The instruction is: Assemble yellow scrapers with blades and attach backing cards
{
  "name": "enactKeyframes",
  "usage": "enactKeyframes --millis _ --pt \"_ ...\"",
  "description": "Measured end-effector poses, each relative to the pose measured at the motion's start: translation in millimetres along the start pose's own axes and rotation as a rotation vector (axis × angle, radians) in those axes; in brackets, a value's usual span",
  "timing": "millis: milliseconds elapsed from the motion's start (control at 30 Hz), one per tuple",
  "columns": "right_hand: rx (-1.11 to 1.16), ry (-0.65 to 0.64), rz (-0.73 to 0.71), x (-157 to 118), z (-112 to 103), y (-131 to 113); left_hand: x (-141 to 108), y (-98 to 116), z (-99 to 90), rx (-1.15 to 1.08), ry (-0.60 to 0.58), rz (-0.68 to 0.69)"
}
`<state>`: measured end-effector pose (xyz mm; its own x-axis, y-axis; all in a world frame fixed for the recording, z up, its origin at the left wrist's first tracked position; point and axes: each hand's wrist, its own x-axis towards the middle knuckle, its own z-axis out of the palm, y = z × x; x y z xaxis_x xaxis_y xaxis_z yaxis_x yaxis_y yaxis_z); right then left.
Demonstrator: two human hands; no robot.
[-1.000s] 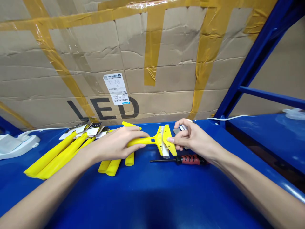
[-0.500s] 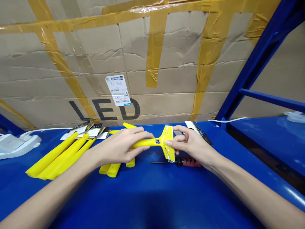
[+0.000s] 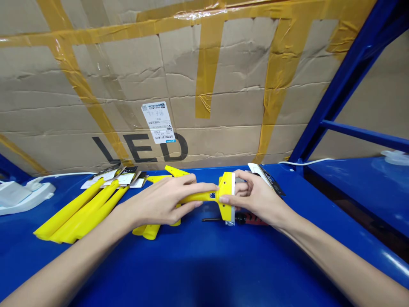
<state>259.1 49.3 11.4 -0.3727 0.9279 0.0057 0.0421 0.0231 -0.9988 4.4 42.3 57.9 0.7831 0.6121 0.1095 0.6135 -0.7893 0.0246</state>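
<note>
A yellow scraper (image 3: 226, 194) with a wide head and a white strip along its right edge is held level above the blue surface. My left hand (image 3: 169, 197) is closed round its handle, the index finger stretched along it toward the head. At the head, my right hand (image 3: 255, 194) pinches the scraper between thumb and fingers. Beneath lies a screwdriver (image 3: 252, 219) with a red and black handle, partly hidden by my right hand. Several yellow handles (image 3: 150, 230) lie behind and under my left hand.
Several yellow tools with card tags (image 3: 86, 204) lie at the left, near a white power strip (image 3: 44, 194). A large taped cardboard box (image 3: 179, 76) stands behind the blue surface (image 3: 211, 264). A black and white card (image 3: 266, 177) lies beyond my right hand; a blue frame (image 3: 338, 81) rises at the right.
The scraper head has turned in my hands, now showing a flatter yellow face and the white strip. My left index finger has moved right, closer to the head.
</note>
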Motion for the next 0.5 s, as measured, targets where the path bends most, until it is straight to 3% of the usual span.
enactKeyframes --millis 167,333,500 --pt "0.004 -0.028 -0.043 -1.1 1.9 -2.9 1.9 -0.5 2.1 0.083 -0.027 0.039" --pt "0.03 -0.108 -0.045 -2.0 -4.6 -6.6 -0.3 -4.3 3.0 0.154 0.042 0.057" --pt "-0.051 -0.073 -0.043 -1.7 -5.9 -5.7 -0.4 -5.7 4.4 0.236 0.037 0.062"
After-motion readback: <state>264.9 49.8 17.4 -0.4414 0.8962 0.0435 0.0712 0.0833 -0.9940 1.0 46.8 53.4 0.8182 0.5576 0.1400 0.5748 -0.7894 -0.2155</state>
